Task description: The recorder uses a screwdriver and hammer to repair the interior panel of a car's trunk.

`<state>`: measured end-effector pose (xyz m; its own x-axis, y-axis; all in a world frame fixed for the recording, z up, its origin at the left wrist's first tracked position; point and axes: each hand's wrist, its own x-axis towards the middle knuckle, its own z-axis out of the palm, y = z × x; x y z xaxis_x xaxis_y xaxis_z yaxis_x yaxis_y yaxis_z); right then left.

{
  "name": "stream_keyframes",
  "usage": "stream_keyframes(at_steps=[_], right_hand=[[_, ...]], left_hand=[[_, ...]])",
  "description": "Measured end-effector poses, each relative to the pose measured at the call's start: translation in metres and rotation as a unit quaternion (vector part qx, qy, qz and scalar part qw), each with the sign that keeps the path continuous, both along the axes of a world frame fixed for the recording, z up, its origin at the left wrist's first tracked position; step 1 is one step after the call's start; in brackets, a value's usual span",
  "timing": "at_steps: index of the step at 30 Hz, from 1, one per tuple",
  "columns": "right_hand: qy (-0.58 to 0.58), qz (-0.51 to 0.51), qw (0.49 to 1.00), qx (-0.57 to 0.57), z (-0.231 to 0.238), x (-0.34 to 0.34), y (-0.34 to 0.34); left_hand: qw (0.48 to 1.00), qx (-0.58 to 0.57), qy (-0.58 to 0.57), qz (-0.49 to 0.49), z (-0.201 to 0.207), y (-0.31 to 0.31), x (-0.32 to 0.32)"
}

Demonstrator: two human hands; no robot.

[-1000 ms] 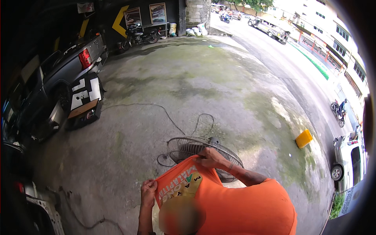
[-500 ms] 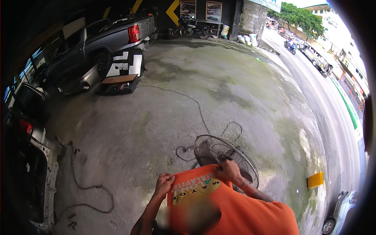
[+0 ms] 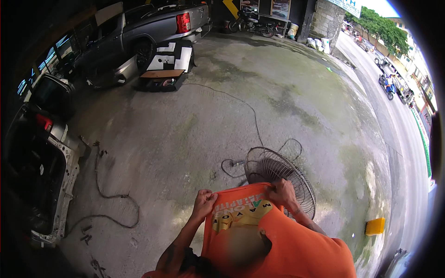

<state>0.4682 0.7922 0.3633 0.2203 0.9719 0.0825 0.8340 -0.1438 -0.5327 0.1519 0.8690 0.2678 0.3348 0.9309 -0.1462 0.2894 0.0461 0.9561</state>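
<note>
I hold out the front of an orange T-shirt (image 3: 301, 245) by its hem, which is stretched between my two hands. My left hand (image 3: 204, 203) pinches the left corner of the hem. At the right end, my right hand (image 3: 283, 192) has its fingers closed on the cloth, with the knuckles up. The shirt front bears a yellow and green print, and part of it is blurred. Just beyond my right hand stands a fan (image 3: 303, 187) with a round wire cage, tilted and partly hidden by my hand and arm.
A black cord (image 3: 254, 111) runs from the fan to an open dark box (image 3: 160, 84) near a grey pickup (image 3: 153, 25). At left lie a vehicle body part (image 3: 65, 180) and a thick cable (image 3: 137, 213). A yellow container (image 3: 375, 226) sits right, beside the road.
The whole scene has shifted right and upward in view as my head turned. Both hands still grip the hem. The blue motorcycle on the road has come nearer.
</note>
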Motion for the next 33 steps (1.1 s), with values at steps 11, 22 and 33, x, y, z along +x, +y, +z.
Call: stream_keyframes(at_steps=[11,22,33], right_hand=[[0.048,-0.01,0.996,-0.068,-0.018,-0.009,-0.006],[0.06,-0.038,0.996,-0.051,-0.001,-0.011,0.008],[-0.012,-0.057,0.998,-0.037,-0.013,-0.021,0.013]], left_hand=[[0.997,0.04,0.07,0.014,0.001,-0.003,-0.008],[0.995,0.057,0.078,0.019,0.006,0.009,-0.007],[0.995,0.015,0.088,0.047,0.005,0.002,-0.006]])
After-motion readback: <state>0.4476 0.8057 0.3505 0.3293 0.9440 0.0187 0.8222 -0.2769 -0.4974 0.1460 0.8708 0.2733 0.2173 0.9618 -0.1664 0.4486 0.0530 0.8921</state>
